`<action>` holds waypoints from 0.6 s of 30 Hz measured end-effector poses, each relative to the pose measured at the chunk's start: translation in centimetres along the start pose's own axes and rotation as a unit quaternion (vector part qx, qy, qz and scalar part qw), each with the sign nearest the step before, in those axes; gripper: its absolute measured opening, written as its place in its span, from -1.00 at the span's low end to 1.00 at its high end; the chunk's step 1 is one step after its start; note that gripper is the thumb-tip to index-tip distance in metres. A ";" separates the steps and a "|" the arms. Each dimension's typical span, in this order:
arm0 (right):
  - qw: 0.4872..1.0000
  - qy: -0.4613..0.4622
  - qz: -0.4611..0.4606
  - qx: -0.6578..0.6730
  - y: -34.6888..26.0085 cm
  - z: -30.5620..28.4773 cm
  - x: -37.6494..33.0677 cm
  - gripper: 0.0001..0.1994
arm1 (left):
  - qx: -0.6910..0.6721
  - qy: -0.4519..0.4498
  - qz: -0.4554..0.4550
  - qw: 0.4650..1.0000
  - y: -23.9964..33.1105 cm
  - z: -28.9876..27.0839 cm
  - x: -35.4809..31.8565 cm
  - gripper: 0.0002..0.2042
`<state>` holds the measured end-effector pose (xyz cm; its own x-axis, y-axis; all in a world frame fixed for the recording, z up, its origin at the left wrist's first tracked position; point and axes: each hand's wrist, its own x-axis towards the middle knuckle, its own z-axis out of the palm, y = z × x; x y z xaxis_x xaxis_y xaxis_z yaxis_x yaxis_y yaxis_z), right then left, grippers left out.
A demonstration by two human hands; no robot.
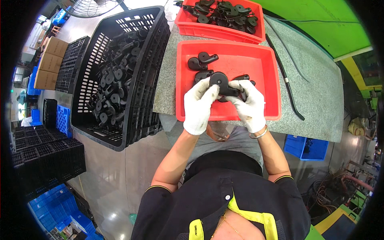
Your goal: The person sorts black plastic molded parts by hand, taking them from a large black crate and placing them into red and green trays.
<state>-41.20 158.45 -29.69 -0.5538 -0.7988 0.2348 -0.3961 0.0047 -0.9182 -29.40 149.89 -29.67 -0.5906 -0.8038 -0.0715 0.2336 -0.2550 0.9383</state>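
Both hands wear white gloves and hold one black plastic part with a round disc and a short arm (219, 81) over a red tray (236, 46). My left hand (199, 105) grips the disc side, its thumb on the face near the centre hole. At the end of the short arm, my right hand (250, 105) closes its fingers on the part. Similar black parts (203, 61) lie in the tray to the left of and behind my hands. Some of those parts are hidden by my gloves.
Behind the tray stands a second red bin (220, 32) heaped with black parts. A tall black crate (138, 86) on the left holds many more. A black bar (288, 82) lies on the grey table (316, 100) at right. Below it sits a blue bin (294, 148).
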 end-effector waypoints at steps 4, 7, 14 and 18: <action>0.998 -0.004 -0.037 -0.046 0.1 0.1 -0.4 -0.63 | -0.019 0.001 -0.039 0.999 -0.4 -0.6 0.6 -0.76; 1.000 -0.001 0.006 0.002 -0.2 0.3 -0.5 -0.62 | -0.157 0.024 -0.006 0.987 -0.8 -0.4 0.9 -0.77; 0.990 -0.019 0.130 0.059 -2.3 -1.0 -0.1 -0.69 | 0.197 0.025 0.304 0.932 -0.7 0.2 -0.6 -0.51; 0.992 -0.059 0.104 0.034 -2.0 -1.3 0.0 -0.70 | 0.371 0.013 0.335 0.866 -0.3 0.2 -0.9 -0.54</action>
<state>-41.42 159.21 -27.44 -0.5281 -0.8492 0.0022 -0.2287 0.1397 -0.9634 -29.12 150.77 -29.77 -0.4946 -0.6521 0.5746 -0.0486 0.6808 0.7308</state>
